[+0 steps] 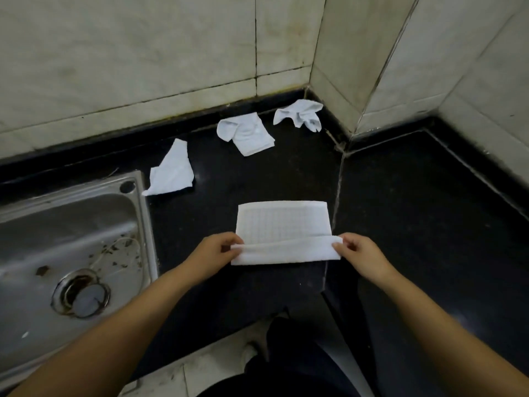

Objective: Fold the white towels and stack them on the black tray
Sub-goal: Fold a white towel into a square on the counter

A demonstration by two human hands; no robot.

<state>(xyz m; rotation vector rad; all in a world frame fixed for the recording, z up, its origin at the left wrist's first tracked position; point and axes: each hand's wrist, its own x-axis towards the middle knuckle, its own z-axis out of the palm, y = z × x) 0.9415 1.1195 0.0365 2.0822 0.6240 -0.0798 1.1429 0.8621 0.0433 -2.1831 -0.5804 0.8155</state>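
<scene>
- The counter (pixel 400 213) is black polished stone, running into a tiled wall corner, with a seam crossing it from the corner toward the near edge.
- A steel sink (pixel 137 224) is set into it at 9 o'clock, with bits of debris in the basin.
- A flat white towel (pixel 283 222) lies at the centre, its near edge lifted and folded over.
- A loosely creased towel (pixel 171 170) lies at 11 o'clock, just beside the sink's corner.
- A half-bundled towel (pixel 246 133) lies at 12 o'clock.
- A crumpled towel (pixel 300 113) lies at 1 o'clock, near the wall corner.
</scene>
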